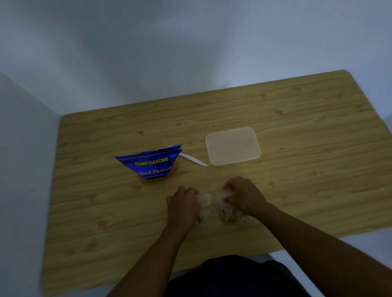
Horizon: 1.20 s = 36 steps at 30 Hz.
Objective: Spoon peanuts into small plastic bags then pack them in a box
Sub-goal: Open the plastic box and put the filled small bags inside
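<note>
1. Left hand (182, 202): grip closed around the neck of a small clear bag (204, 208). The peanuts sit below the grip, toward the person, resting on the surface (310, 186); likely pinched high so the contents stay put.
2. Right hand (243, 195): grip likewise closed on the gathered top of a second small bag (226, 212), nuts bunched beneath the knuckles. Whether either neck is tied cannot be told; the plastic is blurred.
3. Both bags lie just beside each other, between the two grips, a narrow gap apart.
4. Peanut packet (154, 164): blue, opened, standing beyond the left grip, well apart; judged set aside as the source.
5. White spoon (192, 159): lying flat beyond and between the grips, bowl end against the packet, released.
6. Plastic box (233, 146): translucent, lid on, beyond the right grip. Judged to need opening before packing.
</note>
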{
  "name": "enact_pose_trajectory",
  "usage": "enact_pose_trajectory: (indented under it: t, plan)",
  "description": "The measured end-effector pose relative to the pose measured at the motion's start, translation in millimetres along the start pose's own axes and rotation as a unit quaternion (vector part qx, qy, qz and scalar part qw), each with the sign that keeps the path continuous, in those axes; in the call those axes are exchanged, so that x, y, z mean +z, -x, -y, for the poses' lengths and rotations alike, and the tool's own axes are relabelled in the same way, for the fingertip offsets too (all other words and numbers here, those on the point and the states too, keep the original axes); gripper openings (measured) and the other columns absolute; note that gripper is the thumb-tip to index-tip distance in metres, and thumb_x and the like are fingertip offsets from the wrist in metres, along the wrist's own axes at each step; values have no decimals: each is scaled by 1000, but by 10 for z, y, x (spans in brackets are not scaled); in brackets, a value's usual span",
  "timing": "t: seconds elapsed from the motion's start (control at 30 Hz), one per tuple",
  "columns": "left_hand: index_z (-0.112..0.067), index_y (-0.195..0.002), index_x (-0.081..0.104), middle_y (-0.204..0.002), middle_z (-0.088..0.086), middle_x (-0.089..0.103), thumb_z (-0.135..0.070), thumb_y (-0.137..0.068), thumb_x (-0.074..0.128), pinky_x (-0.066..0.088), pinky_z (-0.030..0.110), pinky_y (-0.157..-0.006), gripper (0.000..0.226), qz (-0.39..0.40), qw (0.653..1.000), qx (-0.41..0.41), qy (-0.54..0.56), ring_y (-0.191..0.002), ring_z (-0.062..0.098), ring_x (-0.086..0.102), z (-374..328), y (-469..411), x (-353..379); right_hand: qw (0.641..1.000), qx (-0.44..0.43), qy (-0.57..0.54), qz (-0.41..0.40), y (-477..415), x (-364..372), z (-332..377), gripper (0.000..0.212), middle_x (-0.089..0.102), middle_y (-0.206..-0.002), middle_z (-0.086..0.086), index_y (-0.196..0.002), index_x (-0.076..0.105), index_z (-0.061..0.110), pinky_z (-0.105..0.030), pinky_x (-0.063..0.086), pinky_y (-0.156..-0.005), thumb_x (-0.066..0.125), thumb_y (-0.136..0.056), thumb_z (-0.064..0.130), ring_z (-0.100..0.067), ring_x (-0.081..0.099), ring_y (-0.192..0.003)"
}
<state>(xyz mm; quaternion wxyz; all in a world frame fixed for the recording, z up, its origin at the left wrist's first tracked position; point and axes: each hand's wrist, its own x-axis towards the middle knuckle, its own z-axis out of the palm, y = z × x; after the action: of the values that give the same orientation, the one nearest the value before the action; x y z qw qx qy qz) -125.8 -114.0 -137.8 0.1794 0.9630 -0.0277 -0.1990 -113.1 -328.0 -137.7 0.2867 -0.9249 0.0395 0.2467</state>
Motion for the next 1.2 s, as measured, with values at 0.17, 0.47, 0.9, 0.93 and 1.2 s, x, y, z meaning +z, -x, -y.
enact_pose_trajectory:
  t: [0.17,0.47,0.9,0.93,1.2]
  plan:
    - [-31,-117,54,-123,-1,45,-37,-91,53,29,39,-95,28,6,998,-2,-67,-117,22,47,-36,-85,-2,993,-80,43,-74,74,85,83,36,57,-112,-3,-116,66,20,-35,50,-81,74,-83,28,-21,55,-107]
    - [-31,-108,59,-120,-3,45,-37,-95,46,28,39,-95,19,15,999,-17,-32,-116,21,42,28,-53,-30,983,-118,131,-53,-35,401,402,23,60,-102,-4,-103,72,20,-37,41,-81,61,-91,36,-26,53,-100]
    - [-27,-95,74,-99,-9,71,-26,-91,69,51,32,-85,7,-16,950,-32,309,-93,6,64,195,29,-285,983,-151,-99,-9,52,-66,473,6,69,-77,12,-82,75,22,-4,41,-68,77,-85,18,4,61,-74]
    - [-24,-93,75,-93,-7,73,-23,-89,72,52,22,-78,6,-30,939,-35,340,-85,0,66,154,38,-337,983,-150,-102,-17,50,-115,482,6,67,-76,15,-82,74,23,-4,41,-68,77,-85,19,7,59,-73]
    - [-17,-85,77,-79,-7,76,-15,-87,73,50,9,-67,5,-86,901,-9,425,-72,-3,68,-124,-39,-732,964,-177,-183,-77,8,-458,614,6,74,-77,8,-86,77,19,-14,49,-67,81,-83,23,-1,66,-71]
